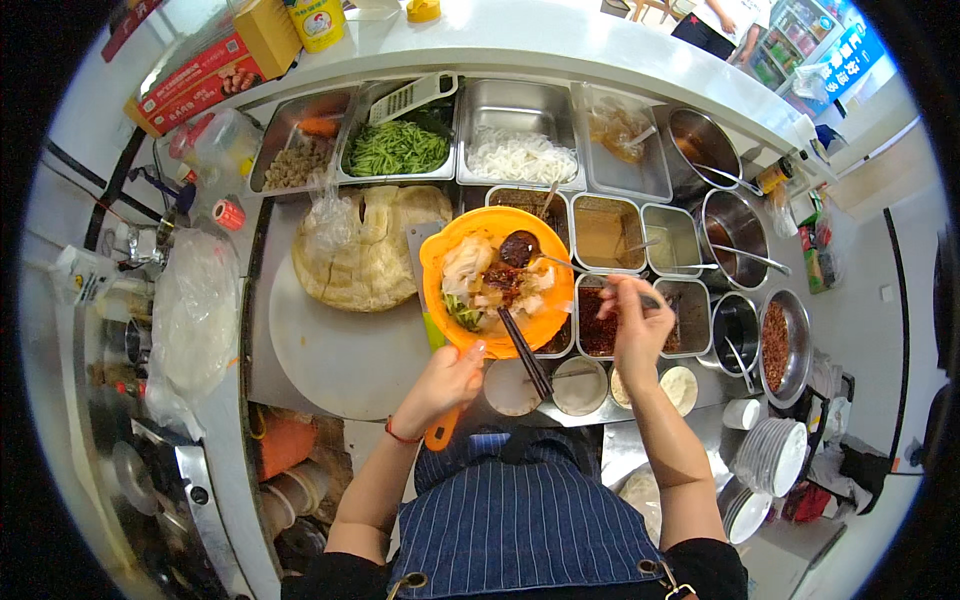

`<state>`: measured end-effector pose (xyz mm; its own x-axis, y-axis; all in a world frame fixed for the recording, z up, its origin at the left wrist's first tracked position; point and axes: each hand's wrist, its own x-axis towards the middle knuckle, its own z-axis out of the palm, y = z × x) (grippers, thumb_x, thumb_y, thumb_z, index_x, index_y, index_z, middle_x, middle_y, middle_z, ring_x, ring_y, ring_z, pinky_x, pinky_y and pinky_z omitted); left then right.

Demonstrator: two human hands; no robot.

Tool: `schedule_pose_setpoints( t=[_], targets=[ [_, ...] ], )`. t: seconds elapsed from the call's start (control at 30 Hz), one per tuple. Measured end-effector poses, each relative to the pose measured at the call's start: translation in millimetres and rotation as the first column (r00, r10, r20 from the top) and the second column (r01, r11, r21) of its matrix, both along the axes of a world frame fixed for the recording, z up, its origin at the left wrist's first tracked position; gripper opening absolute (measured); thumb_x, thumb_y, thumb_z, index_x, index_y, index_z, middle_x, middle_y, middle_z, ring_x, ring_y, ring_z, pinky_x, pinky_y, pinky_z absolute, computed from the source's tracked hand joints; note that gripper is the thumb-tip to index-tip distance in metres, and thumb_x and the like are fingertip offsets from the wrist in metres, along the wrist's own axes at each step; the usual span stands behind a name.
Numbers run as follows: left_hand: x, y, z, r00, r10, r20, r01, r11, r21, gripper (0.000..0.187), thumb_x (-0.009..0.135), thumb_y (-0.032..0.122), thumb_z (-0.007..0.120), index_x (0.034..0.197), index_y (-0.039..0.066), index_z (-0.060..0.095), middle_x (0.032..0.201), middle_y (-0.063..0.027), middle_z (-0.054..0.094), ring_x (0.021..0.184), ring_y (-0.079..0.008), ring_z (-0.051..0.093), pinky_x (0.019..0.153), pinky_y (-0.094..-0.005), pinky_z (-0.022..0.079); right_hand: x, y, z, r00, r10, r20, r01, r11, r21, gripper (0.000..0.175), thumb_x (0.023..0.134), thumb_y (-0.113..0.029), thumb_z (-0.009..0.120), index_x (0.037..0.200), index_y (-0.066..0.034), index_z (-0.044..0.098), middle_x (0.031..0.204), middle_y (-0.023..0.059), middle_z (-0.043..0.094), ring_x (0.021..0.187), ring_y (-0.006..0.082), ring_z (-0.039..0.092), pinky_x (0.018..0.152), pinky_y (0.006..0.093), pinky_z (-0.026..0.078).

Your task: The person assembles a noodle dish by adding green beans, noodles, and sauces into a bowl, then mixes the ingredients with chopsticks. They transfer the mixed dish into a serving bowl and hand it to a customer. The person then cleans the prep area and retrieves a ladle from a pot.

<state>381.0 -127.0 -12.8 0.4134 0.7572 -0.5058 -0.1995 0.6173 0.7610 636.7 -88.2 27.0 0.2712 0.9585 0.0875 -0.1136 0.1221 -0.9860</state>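
Observation:
My left hand (450, 379) grips the handle of an orange plastic bowl (555, 319). Pale noodles (465, 266), green vegetable shreds (463, 311) and dark red chili sauce (504, 280) lie in it. A pair of dark chopsticks (523, 352) leans out over its near rim. With my right hand (637, 322) I hold a metal spoon (519, 247) by its handle; its round head, over the bowl's contents, carries dark red sauce. Below that hand is a metal pan of chili oil (592, 322), partly covered by the bowl and hand.
Behind the bowl stand pans of cucumber shreds (397, 148), white strips (521, 157) and brown sauce (606, 232). Steel pots (739, 240) with ladles line the right. At left, a large round flatbread-like slab (360, 255) rests on a round board (322, 360). Stacked plates (772, 457) stand lower right.

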Motion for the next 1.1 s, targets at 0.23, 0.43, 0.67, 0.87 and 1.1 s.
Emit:
schedule_pose_setpoints(
  t=[0.23, 0.43, 0.67, 0.87, 1.1],
  targets=[
    [-22.8, -2.1, -1.5, 0.982, 0.124, -0.141, -0.115, 0.991, 0.073, 0.036, 0.102, 0.034, 0.043, 0.076, 0.009, 0.044, 0.052, 0.0047, 0.036, 0.04, -0.0058, 0.03, 0.038, -0.0241, 0.026, 41.1, -15.5, -30.5, 0.984, -0.168, -0.064, 0.166, 0.985, -0.036, 0.022, 0.096, -0.013, 0.057, 0.097, 0.0061, 0.066, 0.077, 0.0092, 0.064, 0.063, 0.0106, 0.056, 0.055, 0.024, 0.047],
    [-31.7, -1.7, 3.5, 0.951, 0.233, -0.205, -0.23, 0.972, 0.036, 0.037, 0.101, 0.034, 0.047, 0.074, 0.009, 0.044, 0.054, 0.0034, 0.039, 0.04, -0.0055, 0.032, 0.037, -0.0233, 0.027, 22.9, -28.0, -99.9, 0.7, 0.072, 0.711, -0.191, 0.978, 0.088, 0.01, 0.088, 0.001, 0.061, 0.096, 0.0012, 0.067, 0.085, 0.0119, 0.067, 0.073, 0.0205, 0.065, 0.064, 0.0303, 0.051],
    [-35.7, -4.3, 7.6, 0.956, 0.208, -0.206, -0.205, 0.978, 0.036, 0.036, 0.101, 0.035, 0.046, 0.077, 0.008, 0.046, 0.054, 0.0024, 0.041, 0.04, -0.0061, 0.035, 0.037, -0.0236, 0.031, 26.9, -23.6, -115.7, 0.915, 0.086, 0.393, 0.017, 0.968, -0.251, 0.015, 0.091, -0.01, 0.061, 0.094, 0.0034, 0.067, 0.076, 0.0096, 0.066, 0.063, 0.0166, 0.062, 0.058, 0.0276, 0.05],
    [-36.7, -4.6, 4.6, 0.945, 0.185, -0.268, -0.17, 0.982, 0.078, 0.037, 0.101, 0.032, 0.046, 0.073, 0.009, 0.045, 0.054, 0.0032, 0.04, 0.04, -0.006, 0.034, 0.038, -0.0237, 0.03, 39.3, -18.8, -46.3, 0.993, 0.018, 0.115, 0.02, 0.948, -0.316, 0.018, 0.095, -0.015, 0.059, 0.093, 0.001, 0.067, 0.073, 0.0055, 0.064, 0.059, 0.0072, 0.056, 0.052, 0.0209, 0.045],
    [-27.2, -8.4, 5.7, 0.978, 0.112, -0.174, -0.101, 0.992, 0.07, 0.041, 0.101, 0.032, 0.046, 0.067, 0.01, 0.043, 0.051, 0.0054, 0.036, 0.042, -0.0055, 0.032, 0.04, -0.0241, 0.025, 15.7, -16.1, 37.9, 0.977, 0.101, 0.185, -0.083, 0.991, -0.104, 0.018, 0.096, -0.013, 0.056, 0.094, 0.0018, 0.067, 0.074, 0.0042, 0.064, 0.06, 0.0056, 0.056, 0.052, 0.0199, 0.045]
  ],
)
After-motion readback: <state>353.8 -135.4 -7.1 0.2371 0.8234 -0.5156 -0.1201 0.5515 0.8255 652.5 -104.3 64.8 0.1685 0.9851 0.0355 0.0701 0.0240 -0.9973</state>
